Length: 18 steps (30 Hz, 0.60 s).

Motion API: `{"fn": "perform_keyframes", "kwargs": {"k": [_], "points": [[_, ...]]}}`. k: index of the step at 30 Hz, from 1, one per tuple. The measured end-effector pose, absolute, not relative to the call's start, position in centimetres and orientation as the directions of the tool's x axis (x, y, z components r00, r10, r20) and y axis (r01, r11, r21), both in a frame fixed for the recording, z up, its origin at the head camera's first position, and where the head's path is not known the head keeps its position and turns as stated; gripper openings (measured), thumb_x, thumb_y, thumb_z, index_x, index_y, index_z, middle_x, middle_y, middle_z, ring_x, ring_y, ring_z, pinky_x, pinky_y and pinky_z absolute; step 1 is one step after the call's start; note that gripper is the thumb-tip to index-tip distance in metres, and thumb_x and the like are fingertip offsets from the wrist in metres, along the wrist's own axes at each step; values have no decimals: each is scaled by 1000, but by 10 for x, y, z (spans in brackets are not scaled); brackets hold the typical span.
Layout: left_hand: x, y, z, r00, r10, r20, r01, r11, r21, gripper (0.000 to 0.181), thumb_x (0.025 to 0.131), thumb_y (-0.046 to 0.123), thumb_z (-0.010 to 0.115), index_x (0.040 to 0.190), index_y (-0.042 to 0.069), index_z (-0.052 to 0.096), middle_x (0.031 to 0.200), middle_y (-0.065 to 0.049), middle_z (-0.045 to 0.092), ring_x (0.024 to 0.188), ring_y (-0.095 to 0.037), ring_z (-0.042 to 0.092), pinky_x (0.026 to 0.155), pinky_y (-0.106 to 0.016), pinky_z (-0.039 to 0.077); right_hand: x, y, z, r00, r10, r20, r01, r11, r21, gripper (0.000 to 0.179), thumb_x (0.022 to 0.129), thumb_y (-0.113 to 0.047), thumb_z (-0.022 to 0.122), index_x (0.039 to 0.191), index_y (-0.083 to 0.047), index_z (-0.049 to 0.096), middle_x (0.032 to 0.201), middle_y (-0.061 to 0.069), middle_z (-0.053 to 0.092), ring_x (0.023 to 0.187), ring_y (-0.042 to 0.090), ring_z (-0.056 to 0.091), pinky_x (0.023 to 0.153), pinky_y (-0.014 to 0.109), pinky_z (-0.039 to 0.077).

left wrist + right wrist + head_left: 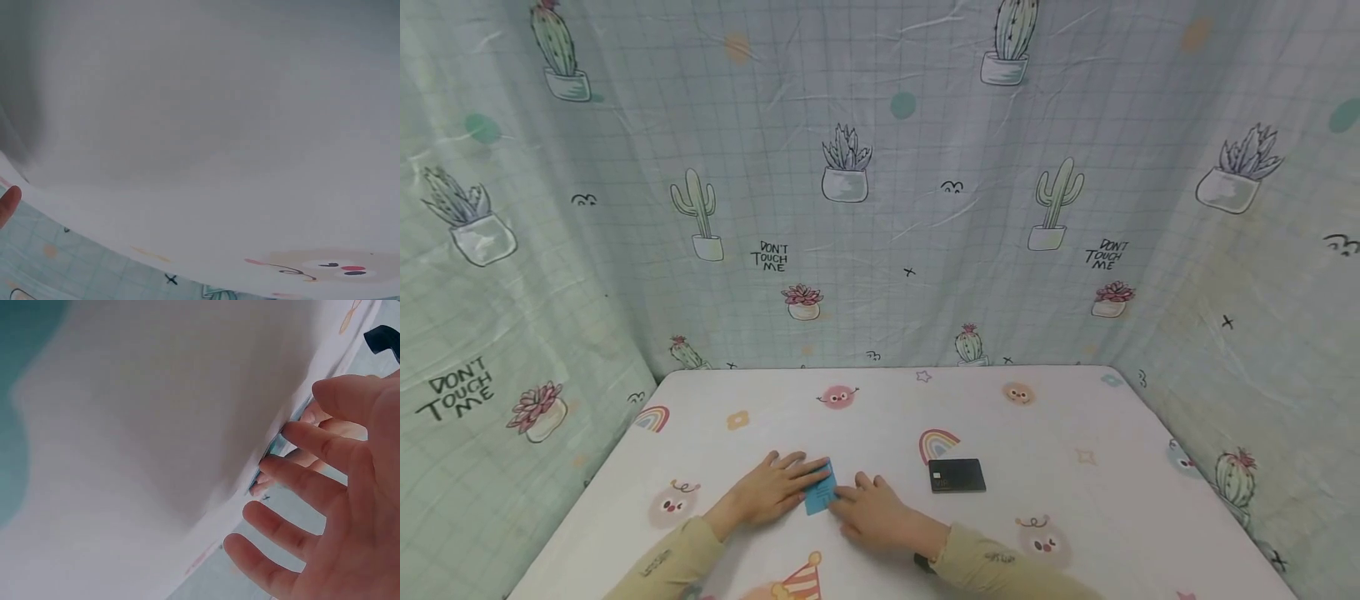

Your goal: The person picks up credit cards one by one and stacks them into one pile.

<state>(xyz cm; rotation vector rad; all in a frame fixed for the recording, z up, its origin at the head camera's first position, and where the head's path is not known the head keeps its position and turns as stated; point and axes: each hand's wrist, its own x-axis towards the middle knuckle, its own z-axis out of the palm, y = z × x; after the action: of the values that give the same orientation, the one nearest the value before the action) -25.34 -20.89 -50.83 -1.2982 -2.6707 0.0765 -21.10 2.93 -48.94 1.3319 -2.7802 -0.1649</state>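
A light-blue card (822, 493) with small printed text lies on the white tabletop between both hands. My left hand (771, 490) is laid over its left and upper part with outstretched fingers. My right hand (876, 512) is at its right side, fingertips touching the edge. In the right wrist view, the card's thin edge (275, 447) shows by the fingertips of my right hand (331, 481), with the left fingers behind it. Only one fingertip of my left hand (9, 205) enters the left wrist view, where the card is out of sight.
A black card (957, 476) marked VIP lies to the right of the hands. The white tablecloth (865, 425) has printed cartoon faces and rainbows. Cactus-patterned curtains (895, 225) hang behind the table and at both sides. A small dark object (923, 564) shows under the right sleeve.
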Motion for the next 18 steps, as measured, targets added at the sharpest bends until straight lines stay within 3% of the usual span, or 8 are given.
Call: {"fn": "perform_keyframes", "kwargs": {"k": [6,9,15,18], "points": [[-250,-205,-512,-585,792,175,776,609,-162,45,91,31,46,134,20,41,137,-1,43,110,-28,48,83,-51,41,-217,32,-492,-638,-769,26,-758,634,154,30,88,-41,49,113,-25,52,129,-7,50,95,13,49,69,25,41],[-247,-203,-511,-580,790,197,770,611,-184,44,90,32,47,132,18,43,135,-1,45,106,-24,48,82,-46,41,-218,33,-490,-659,-752,29,-737,652,178,31,88,-42,48,112,-23,54,127,-8,52,98,13,50,73,27,43],[-237,-202,-512,-625,761,173,736,648,-194,45,91,34,45,131,14,44,131,-1,48,108,-23,47,88,-44,39,-221,35,-484,-722,-692,8,-672,703,231,40,86,-48,48,116,-22,55,124,-9,54,108,14,48,87,36,44],[-232,-200,-510,-654,743,146,725,670,-163,45,91,35,45,131,15,45,129,-2,49,112,-24,46,92,-46,37,-224,36,-484,-729,-685,5,-665,709,235,42,84,-50,50,115,-23,55,122,-9,54,105,12,47,86,34,43]]}}
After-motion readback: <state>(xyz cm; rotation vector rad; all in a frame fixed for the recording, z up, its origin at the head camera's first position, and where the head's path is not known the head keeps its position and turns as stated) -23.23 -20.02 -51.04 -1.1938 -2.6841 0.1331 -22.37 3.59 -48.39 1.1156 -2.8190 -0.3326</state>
